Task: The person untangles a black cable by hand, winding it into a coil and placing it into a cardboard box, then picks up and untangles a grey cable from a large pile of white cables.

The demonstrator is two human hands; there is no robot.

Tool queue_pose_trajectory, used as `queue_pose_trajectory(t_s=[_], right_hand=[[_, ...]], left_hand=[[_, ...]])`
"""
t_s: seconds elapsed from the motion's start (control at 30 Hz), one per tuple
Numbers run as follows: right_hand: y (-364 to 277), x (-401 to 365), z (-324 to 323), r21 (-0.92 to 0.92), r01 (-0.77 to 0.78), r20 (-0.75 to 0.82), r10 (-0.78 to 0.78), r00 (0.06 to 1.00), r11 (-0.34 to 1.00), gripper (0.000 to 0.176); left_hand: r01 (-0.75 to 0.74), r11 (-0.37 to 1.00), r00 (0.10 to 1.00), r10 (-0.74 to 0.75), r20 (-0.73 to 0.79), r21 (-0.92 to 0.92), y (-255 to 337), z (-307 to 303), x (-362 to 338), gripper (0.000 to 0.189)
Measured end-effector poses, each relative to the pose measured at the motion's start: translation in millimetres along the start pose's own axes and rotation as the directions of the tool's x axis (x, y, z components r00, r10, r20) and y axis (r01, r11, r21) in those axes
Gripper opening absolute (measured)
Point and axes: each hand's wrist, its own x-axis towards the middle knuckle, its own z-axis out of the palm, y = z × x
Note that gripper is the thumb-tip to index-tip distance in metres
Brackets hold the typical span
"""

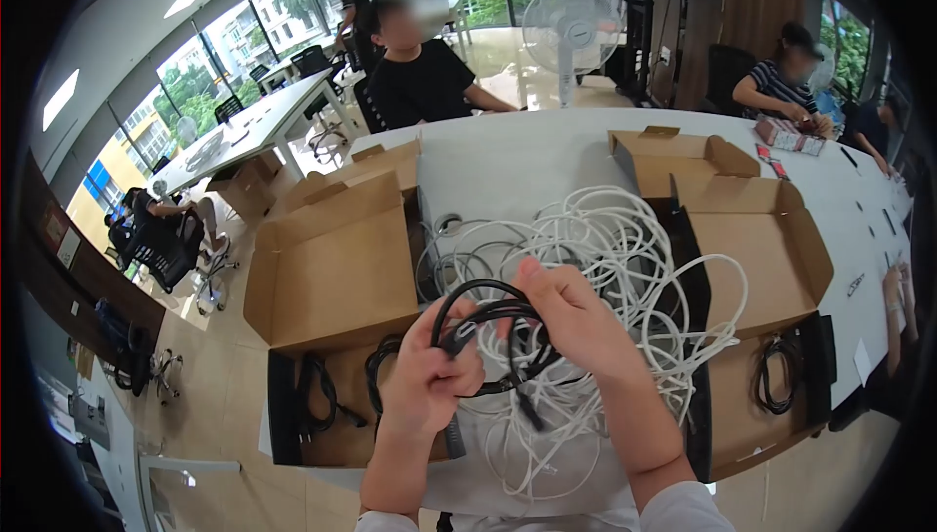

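Note:
Both of my hands hold a coiled black cable (485, 388) above the table's near part. My left hand (429, 366) has its fingers closed round the left side of the coil, near a black connector. My right hand (566, 312) pinches the upper right of the loops. A black cable end hangs down between the hands. Behind and beneath them lies a big tangle of white cables (625, 229). An open cardboard box (337, 264) at the left holds black cables (317, 395). Another open box (766, 239) at the right holds one coiled black cable (776, 376).
More open cardboard boxes (683, 156) stand farther back on the white table (508, 146). A person in black sits across the table; others sit at the right. Behind the table stands a white fan (571, 34). Small items lie at the table's right side.

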Motion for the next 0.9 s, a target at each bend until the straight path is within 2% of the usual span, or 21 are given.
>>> queue_pose_trajectory(t_s=[0.03, 0.07, 0.1, 0.2, 0.23, 0.27, 0.33, 0.37, 0.47, 0.57, 0.67, 0.77, 0.87, 0.9], right_hand=[[3, 2, 2, -0.012, 0.031, -0.040, -0.031, 0.999, 0.999, 0.053], [4, 4, 2, -0.024, 0.066, -0.074, -0.068, 0.995, 0.998, 0.053], [1, 4, -2, -0.100, 0.049, 0.000, -0.049, 0.999, 0.994, 0.057], [1, 3, 6, -0.027, 0.215, -0.080, -0.216, 0.973, 0.976, 0.050], [-9, -2, 4, -0.104, 0.234, -0.072, -0.242, 0.968, 0.967, 0.044], [-12, -5, 6, -0.184, 0.286, -0.146, -0.313, 0.938, 0.941, 0.039], [-20, -5, 10, -0.352, 0.385, -0.265, -0.485, 0.833, 0.853, 0.030], [-23, -8, 9, -0.417, 0.398, -0.272, -0.530, 0.803, 0.817, 0.026], [-28, -29, 2, -0.469, 0.343, -0.115, -0.441, 0.890, 0.814, 0.023], [-50, -44, 31, -0.665, 0.318, 0.010, -0.417, 0.909, 0.676, 0.020], [-46, -46, 49, -0.712, 0.213, 0.023, -0.281, 0.959, 0.669, 0.022], [-35, -43, 52, -0.625, 0.248, 0.032, -0.293, 0.956, 0.740, 0.027], [-37, -49, 56, -0.630, 0.235, -0.009, -0.309, 0.951, 0.740, 0.036], [-38, -48, 56, -0.688, 0.252, -0.014, -0.360, 0.933, 0.680, 0.036]], left_hand=[[-0.036, 0.999, 0.998, 0.037, 0.050, -0.013, 0, -1, 0, 0.048], [-0.034, 0.999, 0.999, 0.036, 0.033, -0.041, -1, -2, 0, 0.044], [-0.037, 0.997, 0.999, 0.038, 0.016, -0.066, -1, -4, 1, 0.042], [-0.067, 0.989, 0.996, 0.059, -0.066, -0.129, 1, -2, 1, 0.032], [-0.088, 0.982, 0.990, 0.068, -0.124, -0.164, 1, 1, 0, 0.032], [-0.114, 0.973, 0.981, 0.078, -0.180, -0.199, 2, 2, 0, 0.032], [-0.148, 0.953, 0.975, 0.096, -0.201, -0.264, 3, -7, 1, 0.032], [-0.170, 0.947, 0.972, 0.117, -0.202, -0.272, 5, -9, 2, 0.032], [-0.268, 0.929, 0.956, 0.222, -0.194, -0.254, 11, -12, 0, 0.030], [-0.323, 0.910, 0.937, 0.270, -0.221, -0.260, 13, -6, -3, 0.028], [-0.346, 0.918, 0.921, 0.295, -0.253, -0.191, 10, -6, -4, 0.026], [-0.330, 0.936, 0.912, 0.282, -0.296, -0.123, 11, -1, -3, 0.014], [-0.374, 0.927, 0.890, 0.350, -0.292, -0.028, 6, -2, 2, 0.016], [-0.353, 0.933, 0.905, 0.324, -0.275, -0.063, 7, -1, 2, 0.018]])
